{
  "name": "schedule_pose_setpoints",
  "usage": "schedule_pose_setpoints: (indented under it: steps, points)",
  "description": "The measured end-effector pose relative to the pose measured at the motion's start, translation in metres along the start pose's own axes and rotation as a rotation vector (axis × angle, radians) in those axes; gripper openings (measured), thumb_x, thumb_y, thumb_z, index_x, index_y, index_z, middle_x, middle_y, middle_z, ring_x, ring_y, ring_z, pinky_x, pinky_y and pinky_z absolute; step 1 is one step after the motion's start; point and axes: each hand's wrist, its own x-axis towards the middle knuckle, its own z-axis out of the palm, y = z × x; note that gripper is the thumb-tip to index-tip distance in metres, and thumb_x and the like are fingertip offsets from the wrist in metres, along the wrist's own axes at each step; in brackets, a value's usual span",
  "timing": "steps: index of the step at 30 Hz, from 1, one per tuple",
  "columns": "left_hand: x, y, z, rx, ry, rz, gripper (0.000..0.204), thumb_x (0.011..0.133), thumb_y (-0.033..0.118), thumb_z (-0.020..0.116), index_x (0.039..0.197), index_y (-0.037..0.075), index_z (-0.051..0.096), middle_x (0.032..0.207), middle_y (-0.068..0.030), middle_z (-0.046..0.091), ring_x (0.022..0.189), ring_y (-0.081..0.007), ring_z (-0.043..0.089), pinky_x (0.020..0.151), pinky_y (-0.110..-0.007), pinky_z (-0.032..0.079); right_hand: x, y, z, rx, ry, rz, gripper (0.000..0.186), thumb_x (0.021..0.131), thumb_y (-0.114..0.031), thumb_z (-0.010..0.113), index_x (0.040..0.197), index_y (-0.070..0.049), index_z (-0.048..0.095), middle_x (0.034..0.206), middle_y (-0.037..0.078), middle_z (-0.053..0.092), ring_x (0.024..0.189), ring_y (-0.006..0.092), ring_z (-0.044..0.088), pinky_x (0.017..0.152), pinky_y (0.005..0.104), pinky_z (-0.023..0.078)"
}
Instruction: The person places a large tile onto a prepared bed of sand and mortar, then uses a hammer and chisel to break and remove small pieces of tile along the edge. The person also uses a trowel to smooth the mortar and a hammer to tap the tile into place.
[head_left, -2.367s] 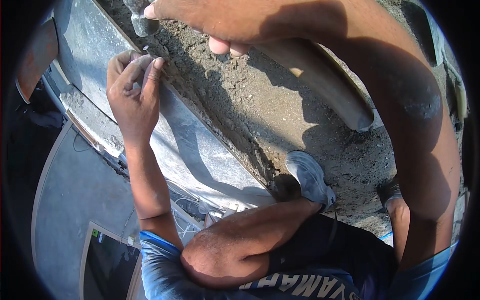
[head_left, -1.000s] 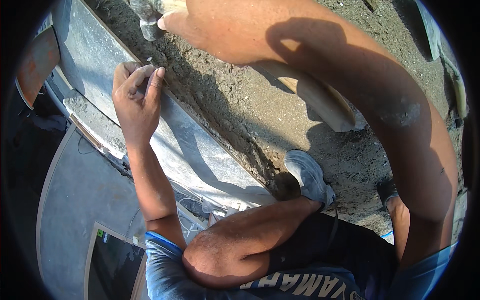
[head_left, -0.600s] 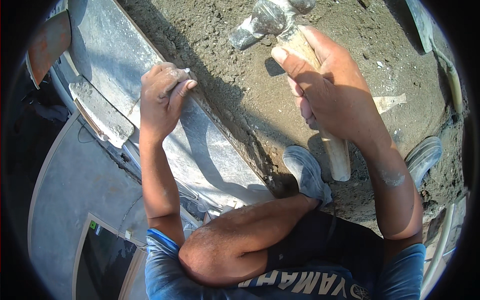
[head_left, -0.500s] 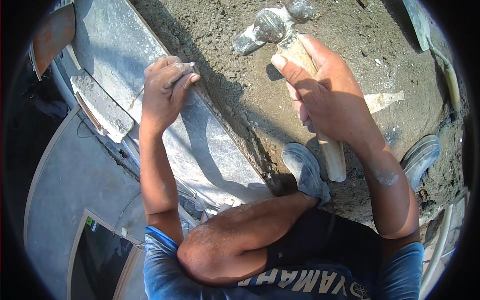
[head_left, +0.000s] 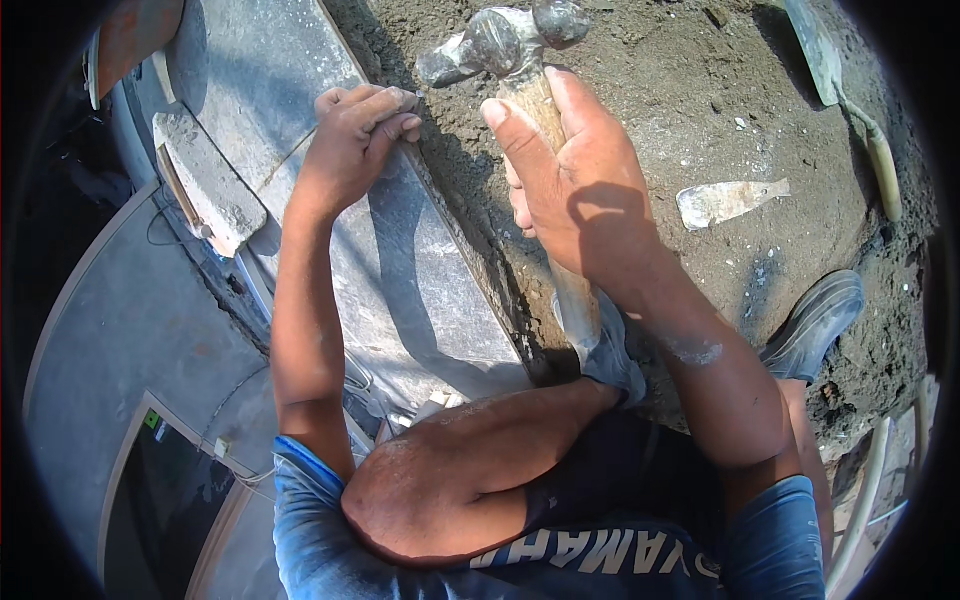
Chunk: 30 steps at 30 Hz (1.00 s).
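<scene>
A whitish flat tool (head_left: pixel 725 204) lies at right on the sandy ground (head_left: pixel 690 130), perhaps keeping both hands free. The right hand (head_left: pixel 575 165) grips the hammer (head_left: pixel 533 98) high on its handle, likely for control. The left hand (head_left: pixel 355 140) is closed at the grey panel's (head_left: pixel 425 250) edge, contents untellable. Far right: a trowel (head_left: pixel 815 58).

sunlit rough ground (head_left: pixel 670 120), grey wall (head_left: pixel 110 330), dark framed opening (head_left: pixel 170 515)

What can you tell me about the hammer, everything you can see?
The hammer has a dark, metal-looking head smeared whitish, with one blunt end and one rounder end. Its pale handle looks wooden. The right hand grips it, hiding the middle. It slants, head toward the picture's top, seemingly held above the rough ground.
</scene>
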Motion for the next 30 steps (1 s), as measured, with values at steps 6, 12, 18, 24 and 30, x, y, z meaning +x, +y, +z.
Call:
schedule_pose_setpoints:
  steps: [6, 12, 18, 24, 30]
  points:
    - [0.000, -0.002, 0.002, 0.002, -0.008, 0.019, 0.012, 0.096, 0.016, 0.064, 0.103, 0.011, 0.073, 0.083, 0.0018, 0.072, 0.089, -0.0177, 0.068, 0.099, -0.038, 0.032, 0.003, 0.011, 0.004, -0.085, 0.056, -0.061, 0.056, 0.101, -0.037, 0.065, 0.133, 0.004, 0.045, 0.069, 0.002, 0.056, 0.054, 0.0083, 0.052, 0.048, 0.0248, 0.045]
    - [0.004, 0.003, -0.002, 0.082, -0.060, 0.023, 0.010, 0.096, 0.017, 0.065, 0.100, 0.012, 0.073, 0.082, 0.0023, 0.071, 0.087, -0.0184, 0.066, 0.098, -0.039, 0.031, 0.008, 0.014, 0.002, -0.290, -0.028, -0.019, 0.051, 0.102, -0.038, 0.063, 0.127, 0.004, 0.049, 0.071, 0.004, 0.058, 0.053, 0.0105, 0.054, 0.048, 0.0258, 0.046]
    - [0.007, 0.006, 0.001, 0.033, -0.018, -0.006, 0.007, 0.095, 0.016, 0.066, 0.095, 0.014, 0.073, 0.080, 0.0027, 0.069, 0.086, -0.0181, 0.064, 0.100, -0.042, 0.031, 0.010, 0.014, 0.002, -0.117, 0.124, -0.098, 0.041, 0.103, -0.038, 0.060, 0.116, 0.000, 0.051, 0.071, 0.005, 0.059, 0.056, 0.0101, 0.058, 0.049, 0.0270, 0.047]
    - [-0.002, 0.004, 0.003, 0.115, -0.060, -0.021, 0.008, 0.095, 0.017, 0.067, 0.097, 0.014, 0.074, 0.081, 0.0027, 0.069, 0.086, -0.0177, 0.063, 0.102, -0.045, 0.030, 0.006, 0.003, -0.002, -0.296, -0.050, 0.063, 0.047, 0.101, -0.033, 0.059, 0.127, 0.005, 0.052, 0.102, 0.029, 0.070, 0.098, 0.0446, 0.070, 0.082, 0.0480, 0.056]
    - [0.003, 0.005, 0.001, 0.107, -0.109, 0.008, 0.007, 0.094, 0.014, 0.068, 0.097, 0.013, 0.073, 0.086, 0.0005, 0.070, 0.091, -0.0174, 0.062, 0.102, -0.043, 0.029, 0.003, 0.020, 0.005, -0.356, -0.032, 0.016, 0.042, 0.100, -0.031, 0.060, 0.123, 0.005, 0.054, 0.103, 0.030, 0.069, 0.098, 0.0478, 0.068, 0.082, 0.0507, 0.056]
